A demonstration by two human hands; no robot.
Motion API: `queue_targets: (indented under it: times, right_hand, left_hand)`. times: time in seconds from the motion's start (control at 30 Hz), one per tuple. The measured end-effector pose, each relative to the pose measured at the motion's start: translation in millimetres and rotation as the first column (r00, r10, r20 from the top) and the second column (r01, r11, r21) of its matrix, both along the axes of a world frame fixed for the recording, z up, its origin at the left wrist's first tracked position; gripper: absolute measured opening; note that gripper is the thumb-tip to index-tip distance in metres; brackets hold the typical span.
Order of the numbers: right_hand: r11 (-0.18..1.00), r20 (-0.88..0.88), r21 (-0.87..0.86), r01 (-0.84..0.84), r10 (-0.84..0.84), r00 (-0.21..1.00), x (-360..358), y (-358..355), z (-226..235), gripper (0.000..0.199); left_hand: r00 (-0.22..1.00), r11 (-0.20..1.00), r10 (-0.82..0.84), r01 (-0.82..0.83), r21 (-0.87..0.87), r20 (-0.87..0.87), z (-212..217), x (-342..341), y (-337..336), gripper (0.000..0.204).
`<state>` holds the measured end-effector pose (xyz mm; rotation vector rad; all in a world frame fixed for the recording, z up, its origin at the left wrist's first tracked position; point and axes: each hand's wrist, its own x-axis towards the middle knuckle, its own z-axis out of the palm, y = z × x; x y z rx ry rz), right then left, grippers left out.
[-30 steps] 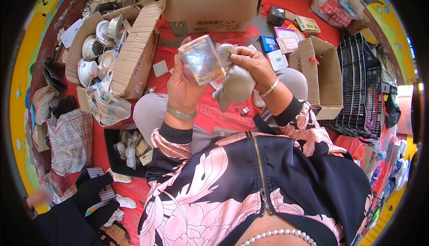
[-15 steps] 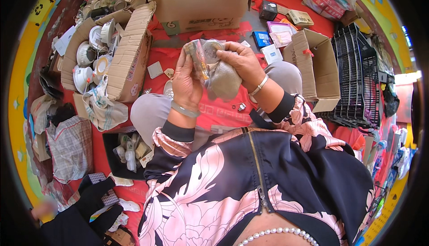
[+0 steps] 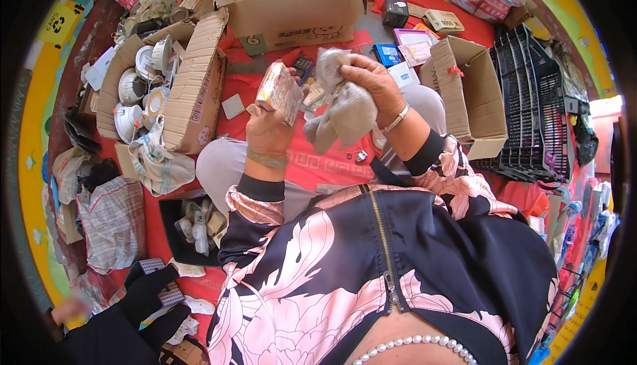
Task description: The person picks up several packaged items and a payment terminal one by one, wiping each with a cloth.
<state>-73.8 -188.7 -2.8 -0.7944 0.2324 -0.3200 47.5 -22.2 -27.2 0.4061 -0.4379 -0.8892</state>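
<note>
My left hand [image 3: 269, 131] is closed on a small flat packet [image 3: 282, 93] in clear wrap with coloured print, held tilted up. Across a gap to the right, my right hand [image 3: 377, 90] pinches a greyish-beige cloth [image 3: 348, 116], perhaps a glove or sock, which hangs down. Together with it, at the fingertips, is a round thing in clear plastic [image 3: 330, 66]; its kind I cannot make out. Both hands are raised above the red floor cloth [image 3: 312, 166], between my knees.
At left stands a cardboard box [image 3: 199, 93] full of white round light fittings. A large box [image 3: 292, 7] is ahead. An open carton [image 3: 468, 93] and a black plastic crate [image 3: 531, 106] stand right. Near my left knee sits a black bin [image 3: 176, 232]. Someone's dark sleeve [image 3: 126, 325] shows lower left.
My hands have moved apart. The packet, earlier against the cloth and round thing, is now separate in my left hand. The right hand has lifted the cloth slightly to the right.
</note>
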Motion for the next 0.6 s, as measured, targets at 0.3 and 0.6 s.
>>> queue_targets:
  times: [0.3,0.6]
  right_hand:
    - [0.996,0.001,0.089,0.006,-0.006,1.0,-11,-13,-13,0.021]
    - [0.998,-0.048,0.069,-0.012,0.015,0.999,-11,-15,-18,0.022]
  left_hand:
    - [0.989,0.998,0.053,-0.058,0.037,0.138,-6,4,2,0.081]
    - [0.972,0.995,-0.073,0.054,-0.087,-0.223,-8,9,-6,0.069]
